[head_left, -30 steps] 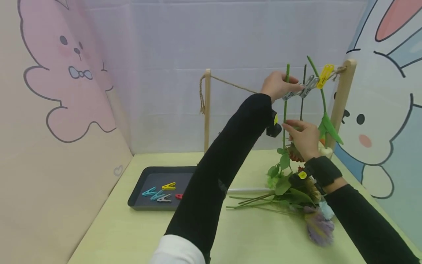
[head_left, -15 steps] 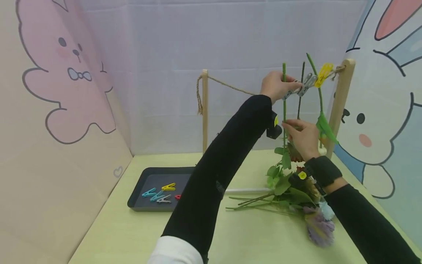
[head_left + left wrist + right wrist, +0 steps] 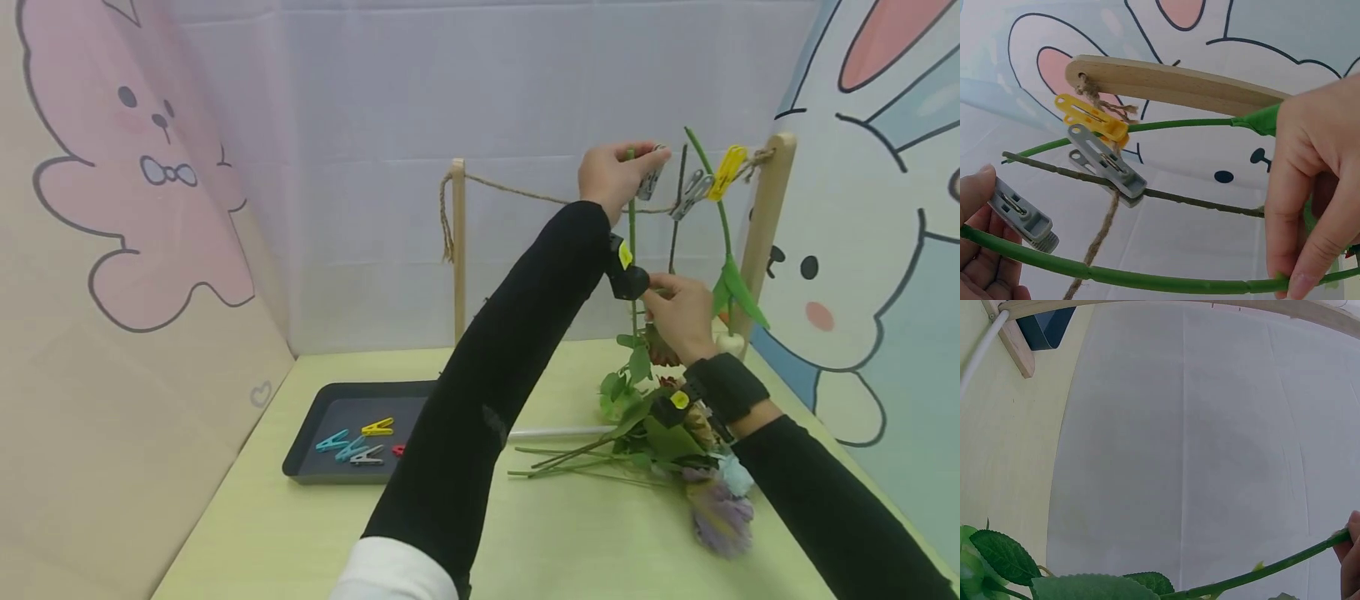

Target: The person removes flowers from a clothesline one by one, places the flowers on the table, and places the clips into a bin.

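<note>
My left hand (image 3: 611,175) pinches a grey clothespin (image 3: 1022,215), held above the twine (image 3: 1100,240) and apart from it. Below, my right hand (image 3: 684,312) grips the green stem (image 3: 1166,281) of an upside-down artificial flower between thumb and fingers. That stem runs up past my left fingers, and its leaves (image 3: 1094,587) hang lower down. To the right, another grey clothespin (image 3: 1110,165) clamps a dark brown stem (image 3: 1204,203) to the twine. Beside it a yellow clothespin (image 3: 1094,117) fastens a green stem with long leaves (image 3: 738,287).
The twine spans two wooden posts, left (image 3: 459,250) and right (image 3: 768,217). A dark tray (image 3: 300,450) with several clothespins sits at left, partly behind my left sleeve. Loose flowers (image 3: 716,512) lie under my right forearm. A white rod (image 3: 562,432) crosses low behind them.
My left hand has risen with the grey clothespin, which was down at the twine and is now above it. My right hand keeps its grip on the stem. The head view has shifted slightly.
</note>
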The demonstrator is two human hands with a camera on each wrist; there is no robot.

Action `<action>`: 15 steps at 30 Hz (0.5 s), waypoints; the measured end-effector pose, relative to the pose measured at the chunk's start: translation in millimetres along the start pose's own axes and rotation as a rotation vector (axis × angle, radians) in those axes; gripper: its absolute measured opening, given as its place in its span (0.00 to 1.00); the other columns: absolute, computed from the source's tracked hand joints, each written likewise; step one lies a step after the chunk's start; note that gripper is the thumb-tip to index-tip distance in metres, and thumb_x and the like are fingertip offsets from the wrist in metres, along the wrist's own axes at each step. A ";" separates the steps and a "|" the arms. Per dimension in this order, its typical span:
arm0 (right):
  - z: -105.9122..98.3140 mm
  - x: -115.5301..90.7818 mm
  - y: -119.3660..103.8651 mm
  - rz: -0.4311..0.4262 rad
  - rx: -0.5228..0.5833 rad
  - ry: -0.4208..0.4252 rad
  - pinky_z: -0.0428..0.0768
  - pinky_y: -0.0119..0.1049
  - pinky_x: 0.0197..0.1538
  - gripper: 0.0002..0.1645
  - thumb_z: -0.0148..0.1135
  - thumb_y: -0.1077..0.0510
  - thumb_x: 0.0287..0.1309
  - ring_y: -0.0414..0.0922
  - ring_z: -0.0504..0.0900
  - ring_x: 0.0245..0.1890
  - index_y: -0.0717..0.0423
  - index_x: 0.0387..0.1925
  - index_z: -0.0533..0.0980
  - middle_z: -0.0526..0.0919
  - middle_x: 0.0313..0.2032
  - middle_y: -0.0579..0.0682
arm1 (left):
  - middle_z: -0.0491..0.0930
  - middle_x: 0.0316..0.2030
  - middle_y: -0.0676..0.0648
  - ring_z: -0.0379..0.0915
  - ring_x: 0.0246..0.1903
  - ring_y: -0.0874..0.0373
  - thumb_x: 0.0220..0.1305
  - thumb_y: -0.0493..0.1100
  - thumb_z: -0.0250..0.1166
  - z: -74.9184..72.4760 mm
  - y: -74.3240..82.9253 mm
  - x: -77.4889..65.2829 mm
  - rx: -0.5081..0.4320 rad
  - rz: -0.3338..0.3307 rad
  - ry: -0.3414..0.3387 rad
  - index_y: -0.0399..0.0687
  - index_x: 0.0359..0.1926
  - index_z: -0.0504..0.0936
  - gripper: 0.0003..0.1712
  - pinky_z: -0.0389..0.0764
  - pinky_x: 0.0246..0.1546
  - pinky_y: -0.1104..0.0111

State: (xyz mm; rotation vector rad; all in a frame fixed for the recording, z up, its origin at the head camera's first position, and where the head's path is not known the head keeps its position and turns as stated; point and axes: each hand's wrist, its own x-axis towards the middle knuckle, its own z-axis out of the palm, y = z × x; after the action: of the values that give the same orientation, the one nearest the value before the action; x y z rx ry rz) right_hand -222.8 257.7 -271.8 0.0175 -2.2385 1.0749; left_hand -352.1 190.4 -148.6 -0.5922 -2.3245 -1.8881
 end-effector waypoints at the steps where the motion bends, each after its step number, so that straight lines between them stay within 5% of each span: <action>1: -0.1 -0.2 -0.5 -0.015 0.006 0.003 0.64 0.24 0.17 0.15 0.58 0.57 0.60 0.31 0.68 0.10 0.65 0.41 0.80 0.71 0.09 0.35 | 0.76 0.45 0.66 0.70 0.46 0.72 0.46 0.60 0.68 5.5 -10.4 23.8 -0.011 -0.004 -0.030 0.68 0.42 0.81 0.19 0.74 0.46 0.72; 4: -0.2 -1.3 -2.4 -0.097 0.035 0.030 0.59 0.26 0.15 0.14 0.59 0.58 0.60 0.31 0.66 0.10 0.66 0.41 0.80 0.68 0.10 0.31 | 0.73 0.46 0.72 0.68 0.47 0.77 0.40 0.65 0.69 14.2 -38.6 84.6 -0.059 0.092 -0.116 0.76 0.45 0.77 0.25 0.73 0.53 0.64; 6: -0.1 -1.2 -4.4 -0.184 0.063 0.071 0.57 0.26 0.14 0.12 0.60 0.61 0.58 0.28 0.64 0.10 0.65 0.40 0.80 0.67 0.11 0.29 | 0.75 0.47 0.67 0.69 0.48 0.76 0.46 0.59 0.68 -8.7 -10.9 59.4 -0.071 0.163 -0.159 0.71 0.48 0.77 0.24 0.71 0.57 0.68; 11: -4.0 3.2 -17.6 -0.399 0.111 0.180 0.55 0.24 0.14 0.08 0.62 0.68 0.53 0.23 0.62 0.10 0.66 0.36 0.81 0.69 0.14 0.25 | 0.78 0.47 0.50 0.73 0.46 0.67 0.59 0.41 0.63 -85.7 86.7 -63.3 -0.147 0.325 -0.166 0.46 0.53 0.77 0.19 0.68 0.51 0.86; 15: -12.9 6.4 -36.9 -0.505 0.137 0.216 0.57 0.21 0.15 0.09 0.63 0.72 0.49 0.22 0.63 0.12 0.67 0.35 0.81 0.75 0.16 0.36 | 0.76 0.50 0.41 0.73 0.49 0.60 0.62 0.34 0.58 -122.0 118.7 -107.5 -0.121 0.407 -0.133 0.34 0.55 0.73 0.19 0.69 0.49 0.88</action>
State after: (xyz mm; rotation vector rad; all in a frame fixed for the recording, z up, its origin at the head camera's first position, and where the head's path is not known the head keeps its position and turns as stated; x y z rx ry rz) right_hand -210.6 243.9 -236.8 0.4769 -1.8243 0.8964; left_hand -232.6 67.0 -43.7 -1.1361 -1.9700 -1.8451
